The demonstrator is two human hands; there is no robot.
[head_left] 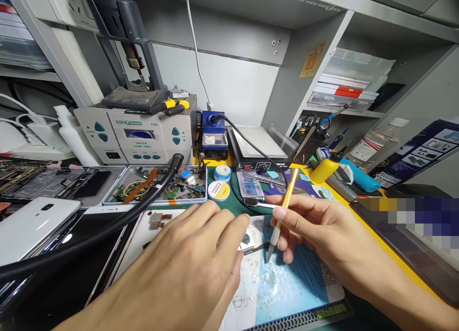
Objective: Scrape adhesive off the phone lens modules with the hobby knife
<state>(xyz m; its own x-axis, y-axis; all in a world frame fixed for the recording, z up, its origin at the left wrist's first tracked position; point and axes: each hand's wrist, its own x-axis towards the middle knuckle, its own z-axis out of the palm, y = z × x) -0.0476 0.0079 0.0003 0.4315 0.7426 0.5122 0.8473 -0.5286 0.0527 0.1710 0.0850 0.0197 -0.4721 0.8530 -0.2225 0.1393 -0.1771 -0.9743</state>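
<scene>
My right hand [319, 230] is closed in a pen grip on a slim tool with a gold handle [287, 197]; its point rests on the blue-and-white work mat [287, 283]. My left hand [186, 269] lies on the mat with fingers together, its fingertips pressing on a small dark part [253, 249] right beside the tool's tip. What exactly sits under those fingertips is partly hidden.
A thick black hose [107, 226] crosses the left side. A grey hot-air station [139, 135], a tray of small parts [158, 185], solder tins [219, 190], a blue stand [214, 133], a small hot plate [258, 144], a yellow bottle [324, 169] and phones [32, 226] surround the mat.
</scene>
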